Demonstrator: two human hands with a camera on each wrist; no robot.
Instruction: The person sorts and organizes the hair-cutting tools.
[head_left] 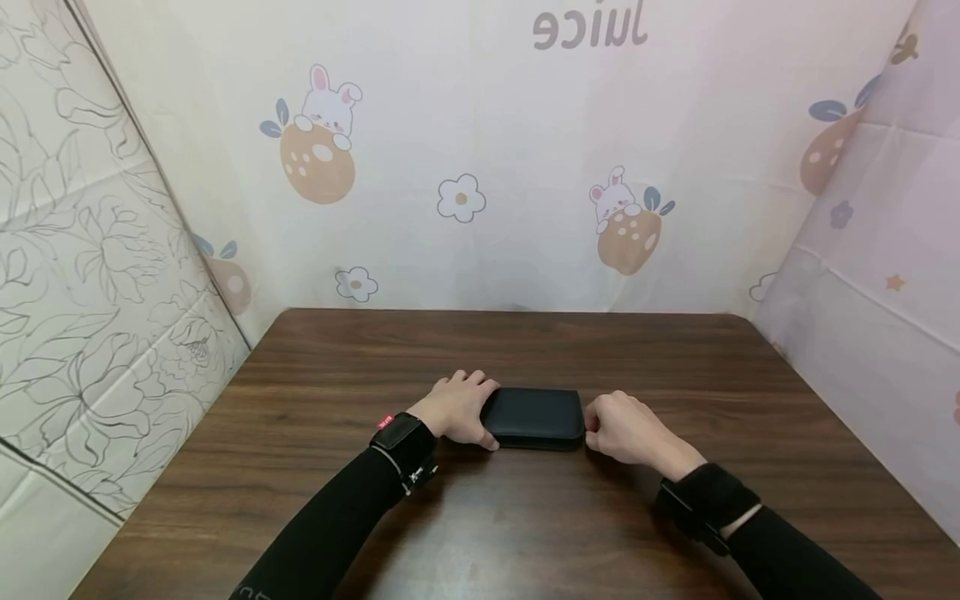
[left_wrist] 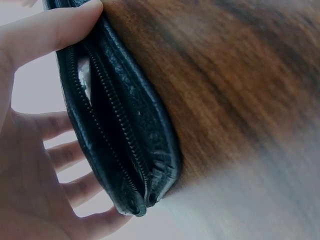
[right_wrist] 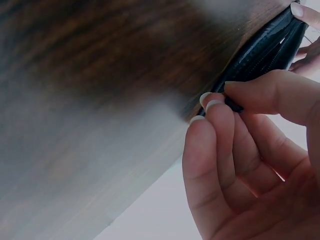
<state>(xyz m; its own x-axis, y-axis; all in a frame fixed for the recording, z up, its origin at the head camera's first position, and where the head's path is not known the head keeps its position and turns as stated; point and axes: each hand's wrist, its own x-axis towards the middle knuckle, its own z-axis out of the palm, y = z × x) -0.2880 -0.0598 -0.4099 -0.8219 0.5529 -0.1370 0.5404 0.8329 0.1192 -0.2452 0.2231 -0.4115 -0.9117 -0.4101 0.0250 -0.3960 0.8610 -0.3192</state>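
A black zip wallet lies flat on the wooden table. My left hand grips its left end, with the thumb on the near edge and the fingers spread behind. Between the parted zipper teeth in the left wrist view, something pale shows inside. At the wallet's right end, my right hand pinches a small dark zipper pull between thumb and curled fingers. Most of that pull is hidden by the fingertips.
The brown wooden table reaches back to a wall covering printed with rabbits and flowers. A white panel with line-drawn flowers stands along the left. Another pale sheet hangs along the right side.
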